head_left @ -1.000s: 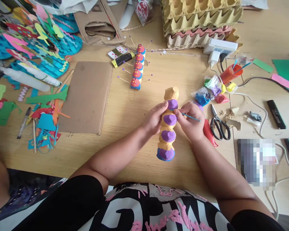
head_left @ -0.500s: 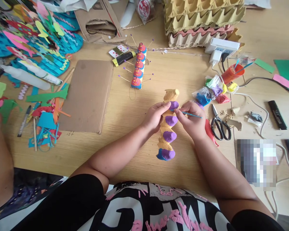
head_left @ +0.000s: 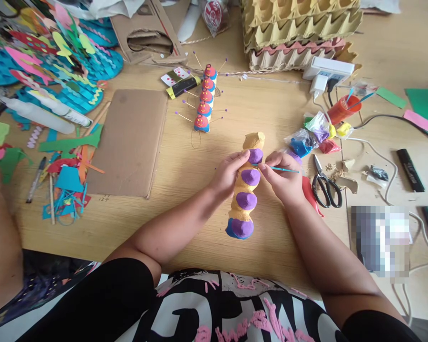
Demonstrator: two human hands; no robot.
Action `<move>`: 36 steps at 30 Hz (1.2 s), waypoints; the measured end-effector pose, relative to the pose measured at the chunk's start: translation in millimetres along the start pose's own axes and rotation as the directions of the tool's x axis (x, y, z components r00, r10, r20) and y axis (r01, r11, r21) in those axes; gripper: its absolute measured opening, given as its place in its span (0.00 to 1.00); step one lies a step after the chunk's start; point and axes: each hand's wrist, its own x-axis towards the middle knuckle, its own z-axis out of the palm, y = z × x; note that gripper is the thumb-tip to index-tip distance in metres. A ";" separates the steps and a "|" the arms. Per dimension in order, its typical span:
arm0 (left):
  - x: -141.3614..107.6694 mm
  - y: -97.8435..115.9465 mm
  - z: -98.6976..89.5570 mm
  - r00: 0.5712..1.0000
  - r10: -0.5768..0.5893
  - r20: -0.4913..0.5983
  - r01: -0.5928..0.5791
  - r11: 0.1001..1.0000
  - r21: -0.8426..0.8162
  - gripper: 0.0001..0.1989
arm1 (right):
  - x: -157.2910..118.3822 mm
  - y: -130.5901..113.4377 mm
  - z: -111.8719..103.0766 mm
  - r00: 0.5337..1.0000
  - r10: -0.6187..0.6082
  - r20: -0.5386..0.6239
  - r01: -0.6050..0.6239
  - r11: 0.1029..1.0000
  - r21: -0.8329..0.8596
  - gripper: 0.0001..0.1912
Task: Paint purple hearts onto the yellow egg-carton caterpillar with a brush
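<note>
i have the left hand gripping the purple-bumped yellow strip over the table; my right hand pinches a thin blue stick, its tip by the strip's uppermost purple bump.

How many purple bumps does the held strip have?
4 purple bumps, in a row along the strip: the farthest beside the left hand, two next, the nearest at the blue-edged end.
</note>
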 end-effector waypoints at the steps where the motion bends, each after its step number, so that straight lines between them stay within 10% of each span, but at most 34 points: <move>1: 0.7 -1.3 -1.4 0.999 0.026 0.020 -0.027 0.999 0.036 0.19 | -0.5 0.2 0.6 1.000 -0.001 0.003 0.001 1.000 0.013 0.31; 36: 0.2 0.1 1.6 0.991 0.135 -0.016 -0.133 0.985 0.112 0.21 | -1.1 -1.6 -1.7 0.988 -0.153 -0.028 0.149 0.982 -0.119 0.27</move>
